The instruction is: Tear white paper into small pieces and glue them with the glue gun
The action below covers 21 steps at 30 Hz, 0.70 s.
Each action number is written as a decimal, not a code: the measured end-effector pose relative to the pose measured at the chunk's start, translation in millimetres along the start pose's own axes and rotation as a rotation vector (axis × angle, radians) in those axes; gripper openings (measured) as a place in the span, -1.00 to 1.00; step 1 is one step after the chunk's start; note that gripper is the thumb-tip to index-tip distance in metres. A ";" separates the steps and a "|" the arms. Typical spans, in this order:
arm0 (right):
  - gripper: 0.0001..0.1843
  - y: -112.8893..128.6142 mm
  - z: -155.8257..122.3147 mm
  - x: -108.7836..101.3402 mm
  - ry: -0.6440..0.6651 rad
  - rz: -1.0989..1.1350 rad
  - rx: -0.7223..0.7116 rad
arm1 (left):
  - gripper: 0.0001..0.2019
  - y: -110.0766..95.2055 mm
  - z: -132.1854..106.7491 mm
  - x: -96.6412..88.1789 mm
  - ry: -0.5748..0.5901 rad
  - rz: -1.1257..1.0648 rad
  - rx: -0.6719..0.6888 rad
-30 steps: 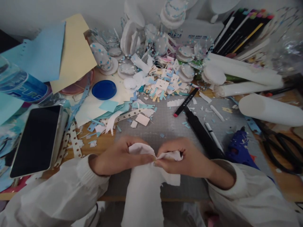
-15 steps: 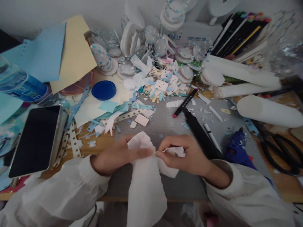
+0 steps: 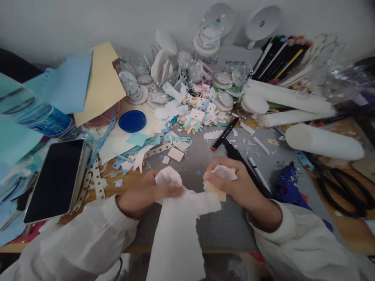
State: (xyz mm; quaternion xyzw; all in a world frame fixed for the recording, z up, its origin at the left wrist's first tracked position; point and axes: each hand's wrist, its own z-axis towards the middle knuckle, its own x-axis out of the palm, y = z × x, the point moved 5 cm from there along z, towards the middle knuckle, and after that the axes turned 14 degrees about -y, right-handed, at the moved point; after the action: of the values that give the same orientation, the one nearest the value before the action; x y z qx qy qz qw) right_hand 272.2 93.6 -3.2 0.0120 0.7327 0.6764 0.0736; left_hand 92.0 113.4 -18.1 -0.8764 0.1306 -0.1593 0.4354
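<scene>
A ragged-edged white paper sheet (image 3: 177, 238) hangs over the near edge of the gray cutting mat (image 3: 236, 230); it looks light, soft and easily torn, best pinched near its top. There the left hand (image 3: 149, 193), angled inward, pinches it. The right hand (image 3: 237, 181), curled, grips crumpled white paper (image 3: 225, 172) just beside it.

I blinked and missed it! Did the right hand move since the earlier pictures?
Yes. Judged against the black pen on the mat, the right hand has moved forward and a bit right, closer to the pen's red end.
</scene>
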 end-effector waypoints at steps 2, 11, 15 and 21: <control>-0.71 -9.8 5.1 -5.6 -0.073 0.058 0.064 | -0.74 -1.5 0.0 -1.1 -0.033 -0.021 0.001; -0.63 -3.1 0.6 -5.5 -0.204 0.048 0.027 | -0.68 -50.4 -22.6 -47.5 -0.566 -0.076 0.377; -0.66 2.4 -21.1 1.4 -0.223 0.026 -0.007 | -0.69 -75.0 -16.5 -76.3 -0.738 -0.072 0.569; -0.67 0.7 -50.9 16.7 -0.256 0.020 -0.034 | -0.43 -85.9 -31.2 -78.8 -0.981 0.121 0.923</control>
State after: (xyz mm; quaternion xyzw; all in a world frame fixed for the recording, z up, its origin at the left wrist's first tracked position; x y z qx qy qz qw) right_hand 249.3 45.3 -0.2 0.1043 0.7056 0.6825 0.1598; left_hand 15.4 170.2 55.7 -0.5627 -0.1148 0.2421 0.7820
